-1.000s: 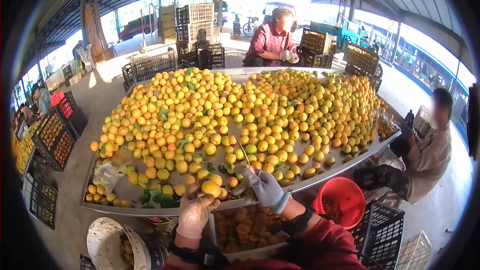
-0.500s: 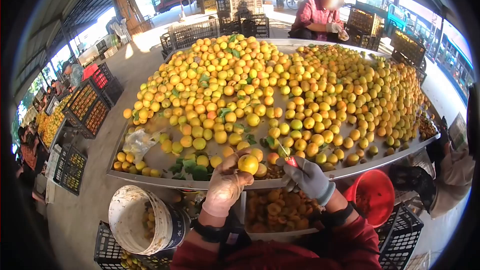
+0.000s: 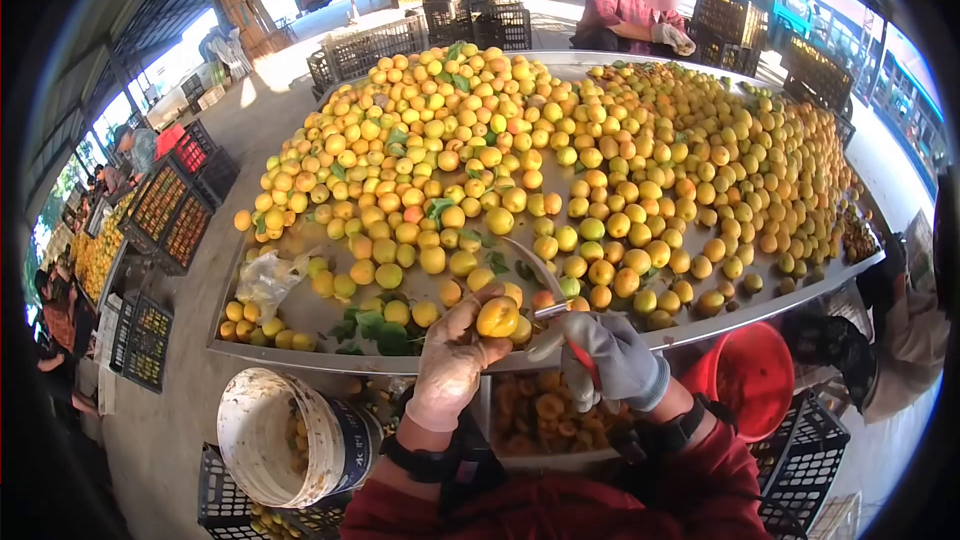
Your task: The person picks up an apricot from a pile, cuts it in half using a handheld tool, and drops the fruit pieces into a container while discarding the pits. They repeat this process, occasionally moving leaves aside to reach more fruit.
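We see left hand (image 3: pixel 450 365) pinching apricot (image 3: pixel 497 317), right hand (image 3: pixel 612 360) clenching knife (image 3: pixel 552 311) at its 3 o'clock; a slip could cut us.

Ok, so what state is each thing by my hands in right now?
left hand, gloved, closed around an apricot
apricot, looks whole, held above the table edge
right hand, gloved, gripping a knife
knife, blade pointing at the apricot
white bucket, upright, partly filled
red bucket, upright, open
table, heaped with fruit
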